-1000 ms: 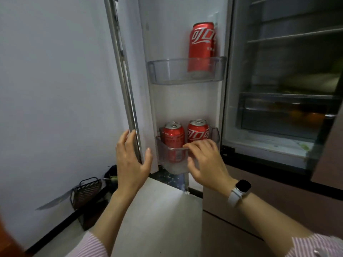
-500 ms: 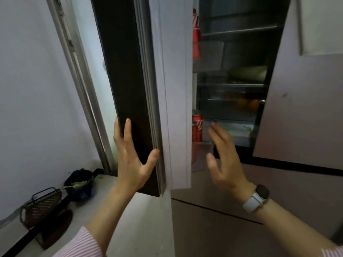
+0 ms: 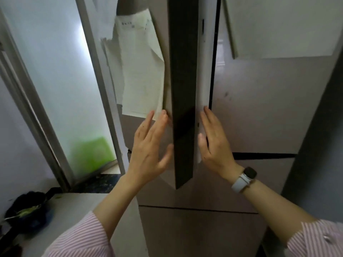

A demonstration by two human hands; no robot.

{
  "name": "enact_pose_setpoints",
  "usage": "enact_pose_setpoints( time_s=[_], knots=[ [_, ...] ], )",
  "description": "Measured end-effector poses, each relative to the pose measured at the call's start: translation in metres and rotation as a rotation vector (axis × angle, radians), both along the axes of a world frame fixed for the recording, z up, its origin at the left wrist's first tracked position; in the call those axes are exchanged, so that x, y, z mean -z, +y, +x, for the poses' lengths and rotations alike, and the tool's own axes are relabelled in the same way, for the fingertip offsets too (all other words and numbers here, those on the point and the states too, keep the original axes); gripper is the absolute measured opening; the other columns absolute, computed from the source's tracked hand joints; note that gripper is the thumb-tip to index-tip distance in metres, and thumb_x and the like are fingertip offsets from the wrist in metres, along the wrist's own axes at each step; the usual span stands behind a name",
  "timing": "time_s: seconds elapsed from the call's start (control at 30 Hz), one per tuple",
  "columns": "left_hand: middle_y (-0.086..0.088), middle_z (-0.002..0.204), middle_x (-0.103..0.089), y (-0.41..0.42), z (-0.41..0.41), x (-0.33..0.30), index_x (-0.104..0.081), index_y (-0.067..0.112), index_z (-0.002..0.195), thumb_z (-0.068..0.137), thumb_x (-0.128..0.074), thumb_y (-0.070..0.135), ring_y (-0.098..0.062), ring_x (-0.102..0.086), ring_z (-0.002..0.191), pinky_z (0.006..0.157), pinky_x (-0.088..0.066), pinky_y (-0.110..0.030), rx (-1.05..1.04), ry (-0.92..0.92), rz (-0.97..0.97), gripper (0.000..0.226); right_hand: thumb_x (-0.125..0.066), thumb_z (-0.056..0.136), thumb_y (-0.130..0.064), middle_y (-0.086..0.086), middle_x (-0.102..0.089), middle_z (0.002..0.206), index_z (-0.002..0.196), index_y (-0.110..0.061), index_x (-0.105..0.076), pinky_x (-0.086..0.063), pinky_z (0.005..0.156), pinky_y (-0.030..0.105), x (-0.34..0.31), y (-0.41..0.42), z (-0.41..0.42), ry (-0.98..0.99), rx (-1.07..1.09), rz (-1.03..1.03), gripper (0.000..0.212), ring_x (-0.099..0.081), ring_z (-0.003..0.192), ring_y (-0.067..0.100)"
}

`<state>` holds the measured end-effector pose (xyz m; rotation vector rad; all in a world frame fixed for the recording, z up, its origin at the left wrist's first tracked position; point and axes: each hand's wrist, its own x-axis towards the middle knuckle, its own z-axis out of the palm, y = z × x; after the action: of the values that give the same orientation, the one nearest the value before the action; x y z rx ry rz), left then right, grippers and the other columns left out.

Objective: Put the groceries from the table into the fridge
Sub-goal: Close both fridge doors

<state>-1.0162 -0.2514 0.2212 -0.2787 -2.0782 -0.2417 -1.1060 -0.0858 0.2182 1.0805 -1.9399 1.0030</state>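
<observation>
Fridge door (image 3: 182,89) nearly shut | step: I close it | left hand (image 3: 150,145), right hand (image 3: 213,138) flat, holding nothing | next: gentle last push

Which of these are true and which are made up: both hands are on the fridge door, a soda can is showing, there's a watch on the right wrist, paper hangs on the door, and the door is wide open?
1. Both hands touch the fridge door. True: the left hand is on its front, the right hand on its edge.
2. A soda can is showing. False: none is visible.
3. A watch is on the right wrist. True.
4. Paper hangs on the door. True.
5. The door is wide open. False: only a narrow gap remains.
</observation>
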Motion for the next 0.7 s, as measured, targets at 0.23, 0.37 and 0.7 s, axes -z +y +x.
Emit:
enact_pose_setpoints(
  time_s=[0.23, 0.37, 0.7],
  knots=[
    [0.002, 0.15, 0.03, -0.006, -0.064, -0.026, 0.016, 0.028, 0.145, 0.074, -0.046, 0.07, -0.031, 0.015, 0.141, 0.111, 0.006, -0.06, -0.225, -0.097, -0.139, 0.103, -0.036, 0.091, -0.037, 0.004, -0.002, 0.154, 0.146, -0.018, -0.005, 0.001, 0.118, 0.042, -0.025, 0.015, -0.035, 0.229, 0.182, 0.138, 0.066, 0.006, 0.143, 0.012],
    [-0.008, 0.151, 0.027, -0.01, -0.1, -0.026, 0.016, 0.023, 0.145, 0.06, -0.066, 0.069, -0.036, 0.015, 0.14, 0.108, 0.003, -0.066, -0.267, -0.239, -0.238, 0.127, -0.031, 0.089, -0.05, -0.003, 0.016, 0.153, 0.144, -0.018, 0.013, 0.006, 0.115, 0.045, -0.031, 0.016, -0.068, 0.463, 0.41, 0.469, 0.078, 0.019, 0.141, 0.013],
    [-0.004, 0.148, 0.035, -0.003, -0.132, -0.026, 0.015, 0.024, 0.145, 0.044, -0.072, 0.067, -0.035, 0.018, 0.139, 0.105, 0.013, -0.061, -0.252, -0.237, -0.187, 0.14, -0.026, 0.087, -0.054, -0.001, 0.027, 0.152, 0.144, -0.017, 0.015, 0.002, 0.114, 0.05, -0.026, 0.019, -0.111, 0.503, 0.499, 0.533, 0.079, 0.019, 0.141, 0.021]
  ],
)
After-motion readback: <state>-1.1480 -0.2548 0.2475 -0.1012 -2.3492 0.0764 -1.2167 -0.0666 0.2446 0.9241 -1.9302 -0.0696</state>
